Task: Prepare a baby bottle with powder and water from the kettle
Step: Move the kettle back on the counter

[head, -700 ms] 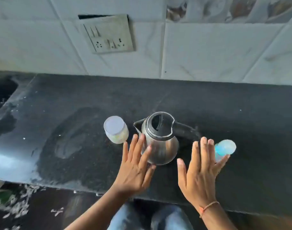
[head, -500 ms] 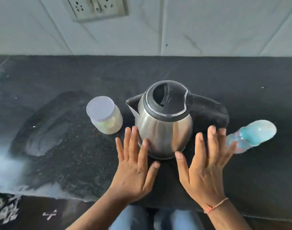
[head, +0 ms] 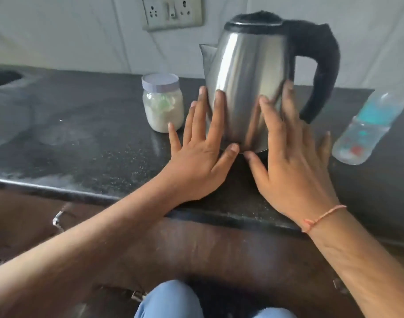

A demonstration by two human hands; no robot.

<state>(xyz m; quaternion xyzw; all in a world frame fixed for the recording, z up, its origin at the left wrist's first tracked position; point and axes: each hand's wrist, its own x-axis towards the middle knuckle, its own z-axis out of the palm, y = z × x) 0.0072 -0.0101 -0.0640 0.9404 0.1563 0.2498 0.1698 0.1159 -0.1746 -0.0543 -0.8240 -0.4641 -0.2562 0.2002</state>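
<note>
Now kettle [head: 249, 88] between left hand [head: 197, 159] and right hand [head: 292, 166]; fingers straight, spread, nothing gripped.

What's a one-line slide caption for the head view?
Both open hands, left and right, flank a steel kettle between powder jar and baby bottle.

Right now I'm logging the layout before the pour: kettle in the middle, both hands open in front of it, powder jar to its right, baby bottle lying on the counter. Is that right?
One detail is off. In the head view, the powder jar stands left of the kettle, not right. The baby bottle is the item on the right. Left hand and right hand are open as stated.
</note>
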